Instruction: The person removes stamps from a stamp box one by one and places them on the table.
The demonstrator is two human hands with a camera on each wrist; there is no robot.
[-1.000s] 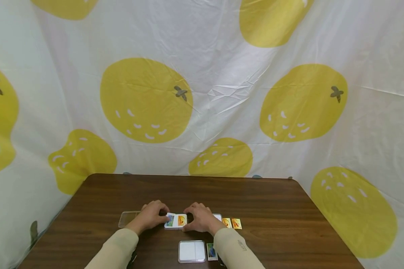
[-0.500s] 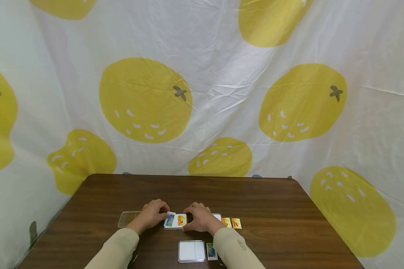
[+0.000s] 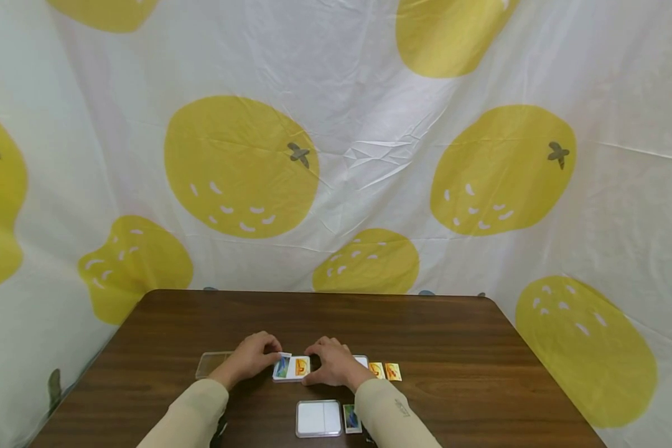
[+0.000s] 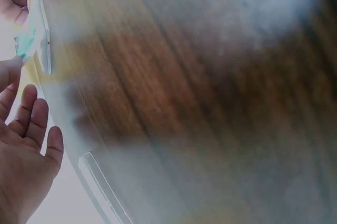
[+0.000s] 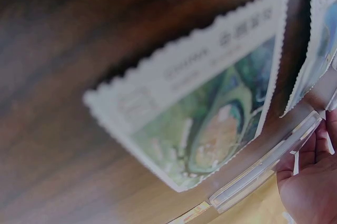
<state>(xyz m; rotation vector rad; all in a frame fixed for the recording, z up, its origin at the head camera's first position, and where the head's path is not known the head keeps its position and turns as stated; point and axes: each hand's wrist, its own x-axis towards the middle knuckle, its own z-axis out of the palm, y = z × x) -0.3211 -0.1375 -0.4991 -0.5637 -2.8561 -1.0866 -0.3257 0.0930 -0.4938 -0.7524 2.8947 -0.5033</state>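
Note:
In the head view, a clear-edged case (image 3: pixel 291 378) with a white insert lies between my hands. On its right half sits an orange-and-yellow stamp (image 3: pixel 302 367). A blue-green stamp (image 3: pixel 282 366) lies over its left half, slightly tilted. My left hand (image 3: pixel 254 356) pinches that stamp's upper left edge between thumb and fingertip; the left wrist view shows the fingertips touching the teal stamp (image 4: pixel 27 40). My right hand (image 3: pixel 333 364) holds the case's right side, thumb at the front corner and fingers behind. In the right wrist view this hand (image 5: pixel 311 187) is partly cut off.
An empty-looking clear lid (image 3: pixel 208 364) lies left. Another white-insert case (image 3: pixel 318 419) is in front, beside a green-blue stamp (image 3: pixel 352 419). Right of my hand are a partly hidden case (image 3: pixel 362 360) and two orange stamps (image 3: pixel 376 371). A perforated stamp (image 5: pixel 210 113) fills the right wrist view.
My left thumb has drawn back slightly up and left from the blue-green stamp, uncovering more of it; the stamp is now a little tilted. The right hand stays on the case.

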